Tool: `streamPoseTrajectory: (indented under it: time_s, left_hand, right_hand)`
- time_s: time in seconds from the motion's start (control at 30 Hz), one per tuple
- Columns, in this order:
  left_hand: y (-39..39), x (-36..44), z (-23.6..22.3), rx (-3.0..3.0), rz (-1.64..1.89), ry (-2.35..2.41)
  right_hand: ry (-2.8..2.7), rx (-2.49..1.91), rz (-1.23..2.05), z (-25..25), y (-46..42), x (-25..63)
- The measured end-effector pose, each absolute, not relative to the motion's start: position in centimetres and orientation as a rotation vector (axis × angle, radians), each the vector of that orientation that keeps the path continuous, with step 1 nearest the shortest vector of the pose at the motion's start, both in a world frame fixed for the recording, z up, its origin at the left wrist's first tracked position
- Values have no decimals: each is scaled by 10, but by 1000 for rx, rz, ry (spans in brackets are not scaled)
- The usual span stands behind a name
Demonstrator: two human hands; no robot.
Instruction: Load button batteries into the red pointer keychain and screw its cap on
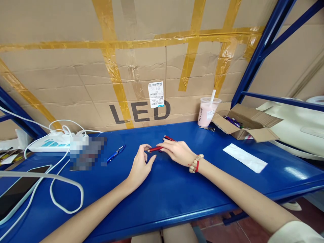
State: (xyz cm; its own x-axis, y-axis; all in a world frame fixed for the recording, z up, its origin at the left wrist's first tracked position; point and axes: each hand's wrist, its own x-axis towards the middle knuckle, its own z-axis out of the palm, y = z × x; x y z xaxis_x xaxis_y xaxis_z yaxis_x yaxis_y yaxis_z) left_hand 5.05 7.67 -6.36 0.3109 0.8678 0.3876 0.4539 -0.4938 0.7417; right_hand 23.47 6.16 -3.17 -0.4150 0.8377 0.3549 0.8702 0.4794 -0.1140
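Observation:
In the head view, my right hand point(178, 152) pinches a slim red pen point(155, 149) between thumb and fingers, just over the blue tabletop. A second red pen-like piece point(169, 138) shows behind those fingers, partly hidden by them. My left hand point(142, 163) is beside the tip of the held pen, its fingers loosely curled and the thumb apart, with nothing visible in its grasp. Left of it, a blue pen point(115, 155) with a carabiner-like clip lies on the table. Something dark blue is partly covered under the right fingers.
A pink drink cup point(207, 113) with a straw stands at the back, keys point(207, 128) beside it. An open carton point(243, 125) holds purple pieces. White paper point(244, 158) lies at right. A power strip point(50, 143), white cables and a phone point(24, 189) occupy the left.

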Motion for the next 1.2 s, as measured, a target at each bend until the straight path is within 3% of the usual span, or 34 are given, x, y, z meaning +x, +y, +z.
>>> streamPoseTrajectory:
  time_s: [0.13, 0.4, 1.03, 1.2]
  left_hand:
    - [77, 50, -64, 2075, 1084, 1195]
    - [75, 50, -62, 2090, 1041, 1191]
    - [68, 49, -58, 2337, 1010, 1070]
    - [60, 44, -43, 2693, 1209, 820]
  right_hand:
    - [-2074, -1865, -195, -22, 65, 248]
    - [-1897, -2211, -173, -27, 78, 270]
    - [-1997, -2011, -44, -35, 84, 278]
    - [-1937, -1921, -56, -33, 82, 278]
